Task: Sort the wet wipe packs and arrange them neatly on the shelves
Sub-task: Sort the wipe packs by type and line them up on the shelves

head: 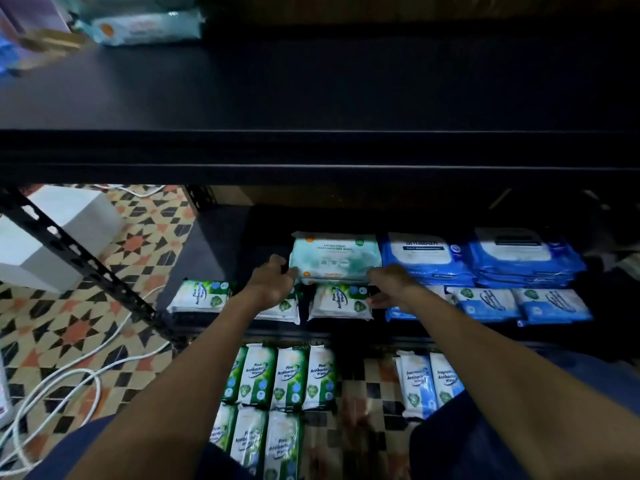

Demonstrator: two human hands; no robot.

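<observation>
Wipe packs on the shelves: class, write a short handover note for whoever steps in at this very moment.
Left hand grips the left end of the pale green pack; right hand holds its right end.
That pack sits on the lower shelf, beside the blue stacks.
Done: green Pine packs and small blue packs lined along the shelf front.
Left: settle the held pack; shelve the floor packs and. Top shelf is mostly bare.

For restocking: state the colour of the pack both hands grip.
Pale mint-green pack, orange accents; head view.
</observation>
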